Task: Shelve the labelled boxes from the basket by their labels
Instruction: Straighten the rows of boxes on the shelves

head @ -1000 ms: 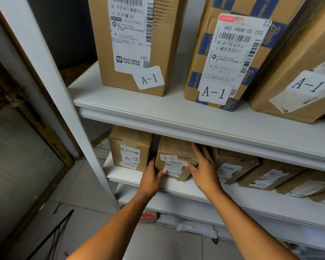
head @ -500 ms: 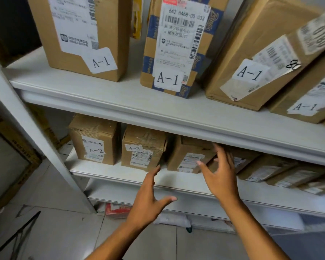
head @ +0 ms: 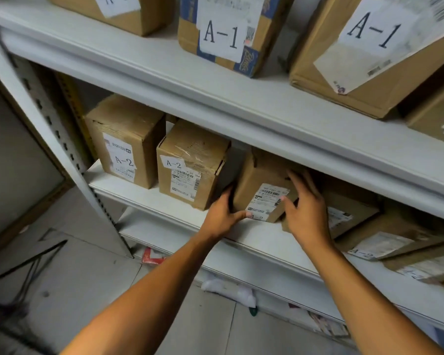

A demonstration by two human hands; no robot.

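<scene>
Fingers [head: 296, 179] of the right hand [head: 306, 212] curl over the right side of a small cardboard box [head: 263, 187], thumb on its front label; the left hand [head: 222, 213] wraps the box's lower left corner, its thumb lying along the bottom front edge by the partly covered "‑2" tag. Both hands clamp this box, which sits on the middle shelf [head: 164, 208] of the white shelving unit [head: 215, 103]. On the upper shelf stand large boxes tagged A‑1 [head: 222, 34]. Left of the held box, just beside it, stands an upright A‑2 box [head: 190, 165], and beyond that another A‑2 box [head: 124, 142]. Right of the hands lie flatter, tilted A‑2 parcels [head: 390, 237]. Below is tiled floor [head: 87, 272].
</scene>
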